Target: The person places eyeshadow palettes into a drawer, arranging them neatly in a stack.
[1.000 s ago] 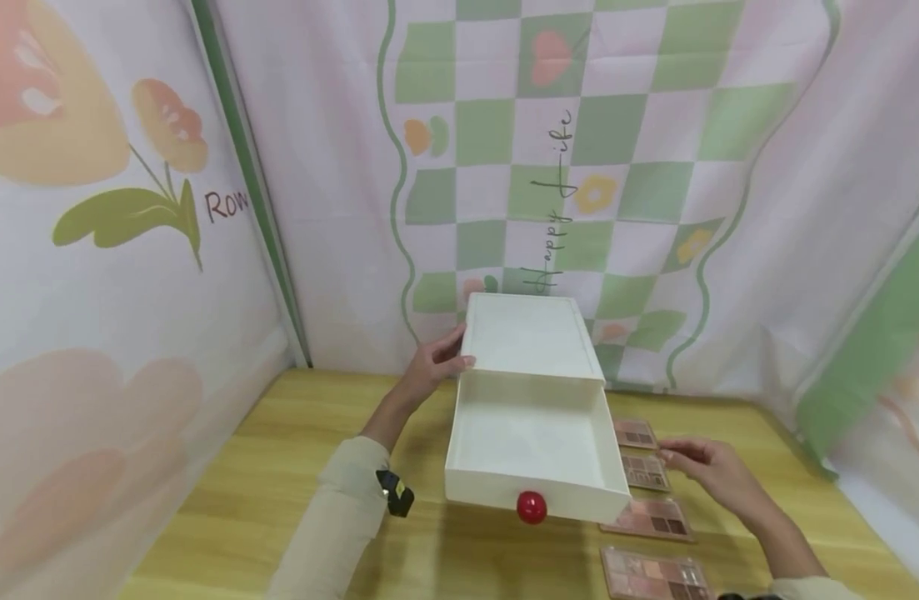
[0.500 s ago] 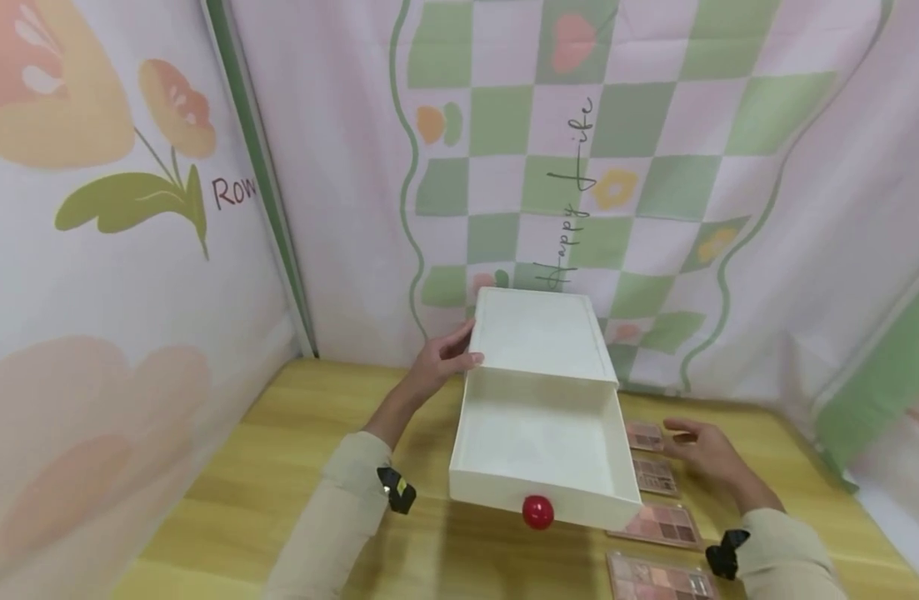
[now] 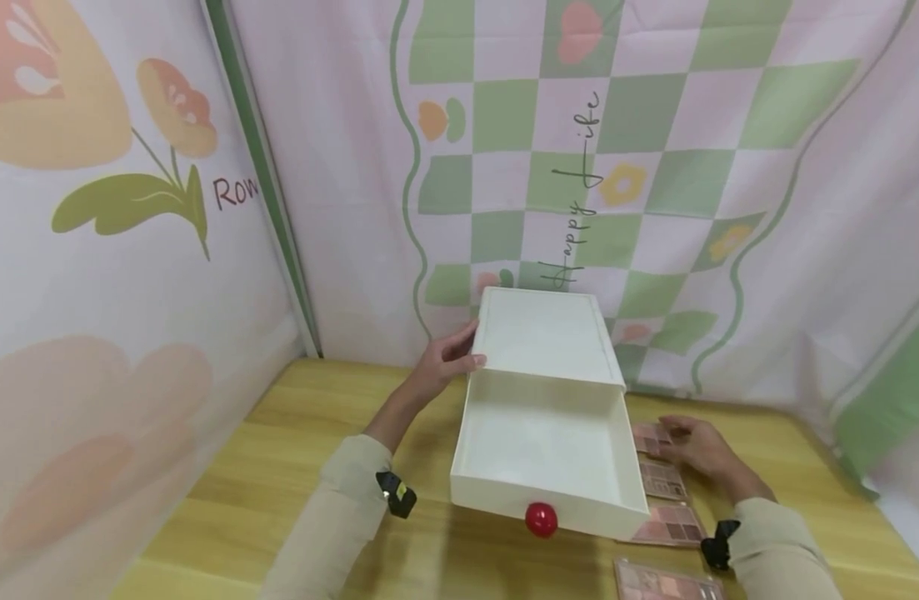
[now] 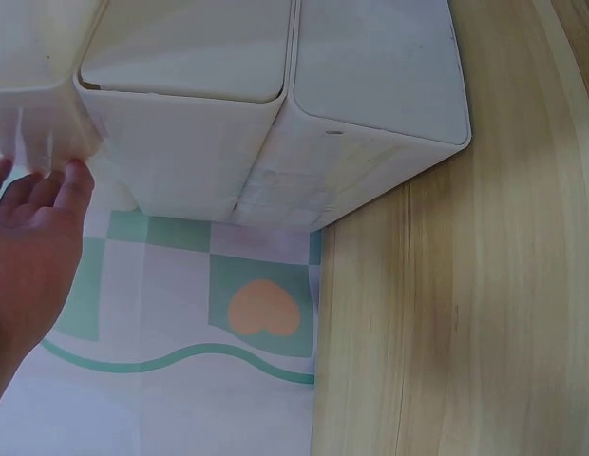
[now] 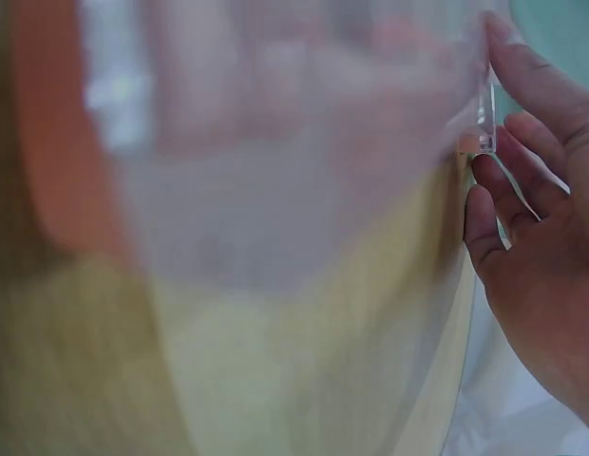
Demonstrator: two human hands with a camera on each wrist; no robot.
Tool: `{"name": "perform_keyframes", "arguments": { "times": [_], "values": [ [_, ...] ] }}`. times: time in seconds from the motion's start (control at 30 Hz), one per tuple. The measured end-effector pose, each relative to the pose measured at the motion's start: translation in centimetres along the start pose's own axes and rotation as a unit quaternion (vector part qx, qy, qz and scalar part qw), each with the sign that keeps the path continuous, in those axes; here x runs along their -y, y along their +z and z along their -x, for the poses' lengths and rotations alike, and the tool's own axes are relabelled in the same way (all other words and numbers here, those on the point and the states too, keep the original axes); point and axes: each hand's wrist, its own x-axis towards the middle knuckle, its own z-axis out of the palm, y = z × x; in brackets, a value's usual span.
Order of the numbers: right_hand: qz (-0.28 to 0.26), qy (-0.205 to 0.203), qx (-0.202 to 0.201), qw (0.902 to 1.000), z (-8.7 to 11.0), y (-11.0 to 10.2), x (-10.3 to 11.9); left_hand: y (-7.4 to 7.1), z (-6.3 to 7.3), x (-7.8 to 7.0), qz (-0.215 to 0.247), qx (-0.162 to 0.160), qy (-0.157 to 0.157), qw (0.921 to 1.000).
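A white drawer box (image 3: pixel 549 337) stands on the table with its empty drawer (image 3: pixel 545 442) pulled out, a red round knob (image 3: pixel 541 519) on the front. My left hand (image 3: pixel 447 362) rests against the box's left side, thumb at the front corner; in the left wrist view its fingertips touch the white wall. To the right of the drawer, my right hand (image 3: pixel 702 450) pinches the edge of the farthest eyeshadow palette (image 3: pixel 648 436). The right wrist view shows the thumb and fingers at that palette's clear edge (image 5: pixel 485 119); the nearer part is blurred.
More eyeshadow palettes lie in a column toward me: one with a printed lid (image 3: pixel 663 481), a pink one (image 3: pixel 671 527) and a larger one (image 3: pixel 665 582) cut off by the frame. A checkered cloth (image 3: pixel 571 183) hangs behind the wooden table (image 3: pixel 279 467).
My right hand has moved from beside the second palette to the farthest one and now pinches its edge. The left hand stays against the box. The view has shifted slightly.
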Motion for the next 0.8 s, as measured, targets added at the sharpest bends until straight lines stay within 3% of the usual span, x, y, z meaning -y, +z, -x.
{"name": "perform_keyframes", "arguments": {
  "times": [0.47, 0.8],
  "values": [
    [0.028, -0.051, -0.010, 0.9982, -0.13, 0.46, -0.22, -0.17, 0.15, 0.05, 0.003, 0.000, 0.003, 1.0000],
    [0.051, -0.040, -0.032, 0.9974, 0.21, 0.35, -0.39, -0.23, 0.12, -0.24, -0.007, 0.002, -0.001, 1.0000]
  ]
}}
